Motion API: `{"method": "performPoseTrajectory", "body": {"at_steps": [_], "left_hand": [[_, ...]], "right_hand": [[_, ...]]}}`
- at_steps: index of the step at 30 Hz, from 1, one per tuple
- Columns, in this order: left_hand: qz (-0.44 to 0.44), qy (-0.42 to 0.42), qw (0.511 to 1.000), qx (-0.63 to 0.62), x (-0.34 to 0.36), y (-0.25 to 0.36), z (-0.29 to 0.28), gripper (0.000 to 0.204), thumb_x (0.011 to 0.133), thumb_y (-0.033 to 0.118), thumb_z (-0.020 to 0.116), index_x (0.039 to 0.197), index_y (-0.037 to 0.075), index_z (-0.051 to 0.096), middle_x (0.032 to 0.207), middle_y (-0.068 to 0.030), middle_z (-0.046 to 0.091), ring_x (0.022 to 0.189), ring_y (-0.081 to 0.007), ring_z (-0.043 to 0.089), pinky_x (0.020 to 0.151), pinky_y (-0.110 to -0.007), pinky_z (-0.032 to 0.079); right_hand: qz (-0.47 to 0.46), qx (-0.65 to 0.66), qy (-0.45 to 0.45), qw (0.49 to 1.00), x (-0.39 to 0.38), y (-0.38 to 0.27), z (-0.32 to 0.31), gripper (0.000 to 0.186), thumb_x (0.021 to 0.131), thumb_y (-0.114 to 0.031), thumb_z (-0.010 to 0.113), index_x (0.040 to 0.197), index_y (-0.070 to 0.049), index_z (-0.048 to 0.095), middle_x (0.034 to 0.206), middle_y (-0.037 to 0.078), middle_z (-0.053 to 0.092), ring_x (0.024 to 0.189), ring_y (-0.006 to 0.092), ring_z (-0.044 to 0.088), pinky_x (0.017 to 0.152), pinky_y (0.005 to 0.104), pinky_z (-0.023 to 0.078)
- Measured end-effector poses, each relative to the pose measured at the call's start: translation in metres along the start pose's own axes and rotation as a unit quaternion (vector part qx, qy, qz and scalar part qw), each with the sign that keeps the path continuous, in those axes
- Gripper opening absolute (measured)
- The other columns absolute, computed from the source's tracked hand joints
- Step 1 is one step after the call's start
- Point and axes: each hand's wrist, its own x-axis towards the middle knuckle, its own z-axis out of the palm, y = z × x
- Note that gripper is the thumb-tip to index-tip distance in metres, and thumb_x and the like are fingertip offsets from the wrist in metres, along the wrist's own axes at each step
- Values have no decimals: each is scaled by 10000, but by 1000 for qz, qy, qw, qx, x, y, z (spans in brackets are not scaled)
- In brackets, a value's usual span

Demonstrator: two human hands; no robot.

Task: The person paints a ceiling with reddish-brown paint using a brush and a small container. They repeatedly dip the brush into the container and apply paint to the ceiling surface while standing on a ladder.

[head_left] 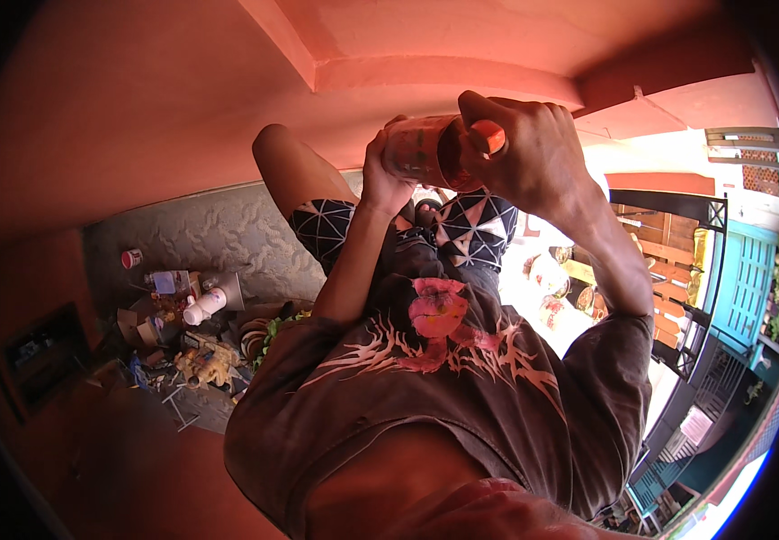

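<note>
My left hand [386, 180] is wrapped round the side of a cylindrical, see-through container [414, 151] with reddish contents, held out in front of me and tipped sideways. At its right end a dark red rim [452, 155] shows. Just by that rim, my right hand [533, 148] is closed round a thing with a blunt orange-red end [487, 137]. The rest of that thing is hidden by my fingers, so its kind cannot be made out. Whether it touches the container is unclear.
A red-orange wall [165, 108] rises close in front. At left on the ground lie a white plastic bottle [205, 307], a small red-and-white tub [131, 258], cardboard [138, 326] and scraps. A dark metal gate frame [668, 205] and turquoise slatted panels [745, 279] stand at right.
</note>
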Motion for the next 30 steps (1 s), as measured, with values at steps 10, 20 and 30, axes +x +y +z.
{"method": "performPoseTrajectory", "body": {"at_steps": [10, 20, 30], "left_hand": [[-46, -61, 997, -1, 1, 6, -6, 607, 1002, 583, 421, 1388, 124, 511, 1335, -93, 619, 1183, -258, 638, 843, -459, 594], [-56, 27, 998, -25, -2, 2, 11, 720, 992, 604, 423, 1445, 46, 445, 1370, -129, 580, 1222, -253, 610, 994, -446, 553], [-48, -5, 997, 63, 2, -5, -6, 664, 1000, 563, 415, 1400, 37, 484, 1305, -113, 616, 1070, -234, 661, 732, -399, 583]], "right_hand": [[-84, 38, -46, 995, 6, 0, -14, 159, 843, -184, 689, 927, -59, 639, 781, 147, 693, 743, 350, 697, 626, 458, 533], [-163, 335, -124, 920, 14, 41, 4, 166, 748, 50, 644, 896, -21, 671, 775, 150, 689, 719, 305, 695, 591, 385, 533], [-178, 200, -276, 923, 20, 47, -19, 81, 670, -27, 685, 731, -43, 636, 684, 106, 664, 678, 302, 672, 620, 400, 516]]}}
